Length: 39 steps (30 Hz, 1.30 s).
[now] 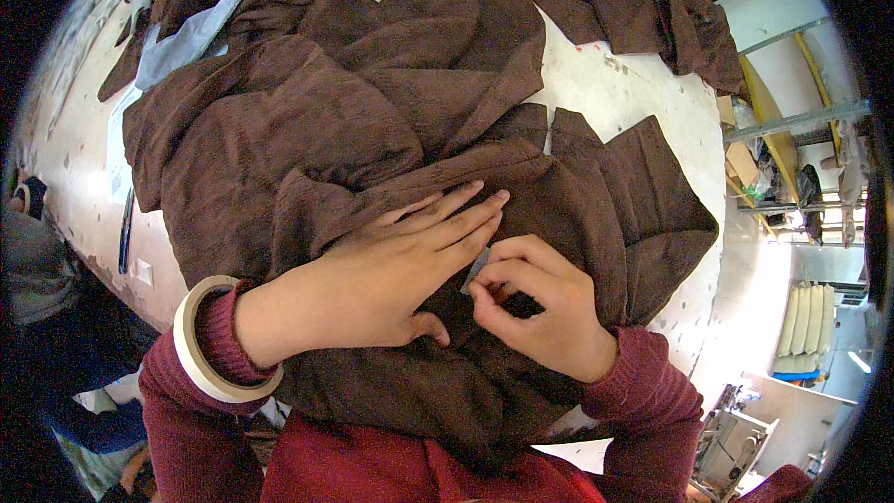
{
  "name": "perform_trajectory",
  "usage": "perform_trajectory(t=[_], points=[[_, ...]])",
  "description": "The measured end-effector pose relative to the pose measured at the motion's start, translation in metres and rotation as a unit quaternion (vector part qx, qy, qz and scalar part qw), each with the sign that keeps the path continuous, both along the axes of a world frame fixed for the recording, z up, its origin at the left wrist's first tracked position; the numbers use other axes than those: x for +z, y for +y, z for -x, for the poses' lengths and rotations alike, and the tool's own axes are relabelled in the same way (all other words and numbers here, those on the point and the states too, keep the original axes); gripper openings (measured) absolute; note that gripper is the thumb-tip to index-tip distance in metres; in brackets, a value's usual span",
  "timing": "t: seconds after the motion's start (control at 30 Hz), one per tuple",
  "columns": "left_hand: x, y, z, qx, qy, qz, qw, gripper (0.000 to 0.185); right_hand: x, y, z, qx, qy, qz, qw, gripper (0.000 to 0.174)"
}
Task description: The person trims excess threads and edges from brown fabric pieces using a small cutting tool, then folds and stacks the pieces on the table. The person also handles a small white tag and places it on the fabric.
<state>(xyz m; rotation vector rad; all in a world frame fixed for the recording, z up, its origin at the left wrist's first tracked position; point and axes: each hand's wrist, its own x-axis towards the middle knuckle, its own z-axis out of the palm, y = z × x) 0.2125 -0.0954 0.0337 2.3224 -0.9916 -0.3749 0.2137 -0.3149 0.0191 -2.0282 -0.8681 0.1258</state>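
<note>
Dark brown fabric [335, 105] lies in folds before me and hangs over the near edge of a white table. My left hand [391, 265] rests flat on it, palm down, fingers spread towards the upper right. Around my left sleeve cuff is a roll of cream tape [185, 346]. Just to the right, my right hand [538, 300] pinches a small thin grey piece [477, 270] between thumb and fingers, close to the left fingertips. What this piece is, I cannot tell; part of it is hidden by the fingers.
The white table [614, 91] shows around the fabric. A light blue cloth strip [188, 38] lies at the upper left, with a dark slim object [126, 230] below it. Another person's sleeve [42, 272] is at the far left. Shelving [796, 126] stands at the right, a machine [730, 443] at the lower right.
</note>
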Motion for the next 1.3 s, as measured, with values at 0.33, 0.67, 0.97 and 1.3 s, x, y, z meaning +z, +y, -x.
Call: perform_trajectory(t=[0.33, 0.67, 0.97, 1.3], points=[[-0.001, 0.000, 0.002, 0.004, -0.020, -0.011, 1.000, 0.097, -0.001, 0.006, 0.006, -0.070, 0.009, 0.043, 0.997, 0.017], [-0.010, 0.001, 0.000, -0.017, -0.007, -0.007, 1.000, 0.111, 0.001, 0.008, 0.019, 0.004, -0.140, 0.123, 0.983, 0.022], [-0.014, 0.001, -0.001, -0.032, -0.057, -0.062, 0.996, 0.108, 0.000, 0.018, 0.024, -0.012, -0.285, 0.287, 0.915, 0.018], [-0.016, 0.003, -0.003, -0.042, -0.067, -0.061, 0.995, 0.110, 0.007, 0.009, 0.023, -0.020, -0.194, 0.188, 0.963, 0.017]])
